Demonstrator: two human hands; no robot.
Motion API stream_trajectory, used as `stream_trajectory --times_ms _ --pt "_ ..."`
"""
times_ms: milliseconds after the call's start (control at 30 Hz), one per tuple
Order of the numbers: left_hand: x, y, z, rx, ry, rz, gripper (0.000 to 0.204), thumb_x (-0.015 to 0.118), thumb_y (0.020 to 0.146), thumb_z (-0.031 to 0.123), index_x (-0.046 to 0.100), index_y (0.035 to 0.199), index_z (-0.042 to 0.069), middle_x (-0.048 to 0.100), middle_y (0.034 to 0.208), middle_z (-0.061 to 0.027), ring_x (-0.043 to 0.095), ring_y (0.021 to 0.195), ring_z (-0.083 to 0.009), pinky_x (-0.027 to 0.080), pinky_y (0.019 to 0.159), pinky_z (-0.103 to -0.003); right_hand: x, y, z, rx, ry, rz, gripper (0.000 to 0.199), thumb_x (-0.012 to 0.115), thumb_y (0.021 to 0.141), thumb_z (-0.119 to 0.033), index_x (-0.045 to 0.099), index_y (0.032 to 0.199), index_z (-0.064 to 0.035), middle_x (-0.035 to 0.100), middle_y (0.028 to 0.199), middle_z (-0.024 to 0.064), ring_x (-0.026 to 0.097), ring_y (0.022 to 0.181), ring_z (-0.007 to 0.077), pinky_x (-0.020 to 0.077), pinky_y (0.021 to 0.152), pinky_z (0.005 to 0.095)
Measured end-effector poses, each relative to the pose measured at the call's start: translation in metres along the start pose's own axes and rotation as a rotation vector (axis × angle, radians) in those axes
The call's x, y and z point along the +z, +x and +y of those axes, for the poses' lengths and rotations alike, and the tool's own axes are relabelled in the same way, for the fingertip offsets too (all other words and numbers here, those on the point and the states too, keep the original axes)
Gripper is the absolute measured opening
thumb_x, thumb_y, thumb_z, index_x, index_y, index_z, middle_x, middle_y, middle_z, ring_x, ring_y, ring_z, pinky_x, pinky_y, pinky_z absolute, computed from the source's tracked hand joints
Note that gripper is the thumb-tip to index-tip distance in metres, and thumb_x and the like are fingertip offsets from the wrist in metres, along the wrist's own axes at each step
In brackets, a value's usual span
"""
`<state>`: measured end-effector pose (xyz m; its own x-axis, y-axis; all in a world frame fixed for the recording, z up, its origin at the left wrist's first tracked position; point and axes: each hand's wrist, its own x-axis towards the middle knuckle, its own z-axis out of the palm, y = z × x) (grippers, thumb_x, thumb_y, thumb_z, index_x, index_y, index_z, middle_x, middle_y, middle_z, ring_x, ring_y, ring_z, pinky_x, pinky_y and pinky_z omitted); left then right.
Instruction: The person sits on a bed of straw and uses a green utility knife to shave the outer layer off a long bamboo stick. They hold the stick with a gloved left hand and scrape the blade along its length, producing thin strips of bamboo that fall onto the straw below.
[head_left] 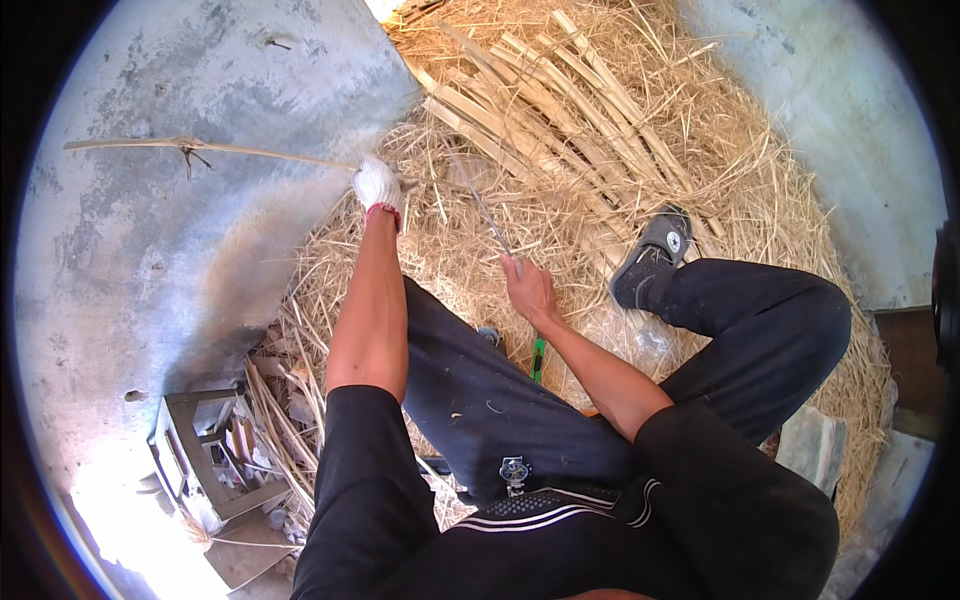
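My left hand [377,184], in a white knit glove with a red cuff, is closed around a long thin bamboo strip [265,153]. The strip sticks out far to the left, past a dark knot-like piece, in front of the grey wall. Bare and closed, my right hand [531,294] grips a knife; its long narrow blade [480,205] points up and left over the shavings. The fingers hide most of the handle. Just below that hand shows a green tool-like piece [538,358]; whether it joins the knife I cannot tell.
Split bamboo strips [570,110] lie fanned out on deep straw-like shavings [460,235] ahead. My dark shoe [655,255] rests beside them. Concrete walls [200,80] flank both sides. A wooden frame [215,455] stands lower left, and a stone block [812,447] lies lower right.
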<state>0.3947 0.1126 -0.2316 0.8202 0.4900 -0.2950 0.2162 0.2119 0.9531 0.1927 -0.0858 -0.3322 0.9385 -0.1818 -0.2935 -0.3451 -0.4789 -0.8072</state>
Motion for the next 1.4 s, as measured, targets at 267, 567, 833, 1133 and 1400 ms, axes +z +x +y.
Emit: stream_trajectory --times_ms 267,567,833,1133,1400 --pt "0.007 0.005 0.001 0.048 -0.029 0.045 0.045 0.037 0.099 0.039 0.048 0.076 0.002 0.051 0.063 -0.0092 0.049 0.047 -0.0191 0.057 0.046 -0.043 -0.017 0.013 0.004 0.215 -0.162 -0.058 0.072 0.044 0.093 -0.062 0.068 0.104 0.0055 0.064 0.093 0.0360 0.063 0.097 0.0493 0.0480 0.088 0.0538" --pt "-0.006 0.021 0.006 0.144 0.099 -0.309 0.020 0.052 0.097 0.012 0.050 0.095 -0.007 0.062 0.088 -0.0174 0.070 0.071 -0.0280 0.065 0.065 -0.040 -0.013 0.021 -0.010 0.044 0.069 0.011 0.064 0.040 0.098 -0.055 0.063 0.088 0.0043 0.064 0.085 0.0289 0.061 0.084 0.0457 0.0446 0.079 0.0521" --pt "0.009 0.014 0.008 0.498 0.754 -0.058 0.040 0.064 0.089 0.035 0.070 0.098 -0.004 0.069 0.082 -0.0222 0.067 0.075 -0.0303 0.051 0.070 -0.039 -0.009 0.015 -0.005 0.064 -0.033 -0.061 0.068 0.043 0.096 -0.057 0.066 0.093 0.0068 0.064 0.089 0.0333 0.063 0.089 0.0466 0.0466 0.083 0.0518" --pt "0.003 0.030 -0.004 0.494 0.630 -0.038 0.036 0.064 0.090 0.032 0.069 0.095 -0.004 0.067 0.071 -0.0194 0.067 0.062 -0.0232 0.052 0.057 -0.037 -0.022 0.017 -0.028 0.050 0.065 -0.101 0.074 0.042 0.095 -0.060 0.068 0.092 0.0096 0.065 0.089 0.0347 0.064 0.092 0.0469 0.0478 0.085 0.0504" --pt "-0.002 0.043 -0.014 0.477 0.607 -0.075 0.039 0.063 0.090 0.032 0.067 0.096 -0.007 0.067 0.072 -0.0189 0.067 0.064 -0.0267 0.053 0.056 -0.037 -0.021 0.045 -0.002 0.127 -0.104 -0.096 0.072 0.039 0.096 -0.060 0.068 0.096 0.0056 0.065 0.094 0.0336 0.062 0.096 0.0482 0.0463 0.087 0.0524"
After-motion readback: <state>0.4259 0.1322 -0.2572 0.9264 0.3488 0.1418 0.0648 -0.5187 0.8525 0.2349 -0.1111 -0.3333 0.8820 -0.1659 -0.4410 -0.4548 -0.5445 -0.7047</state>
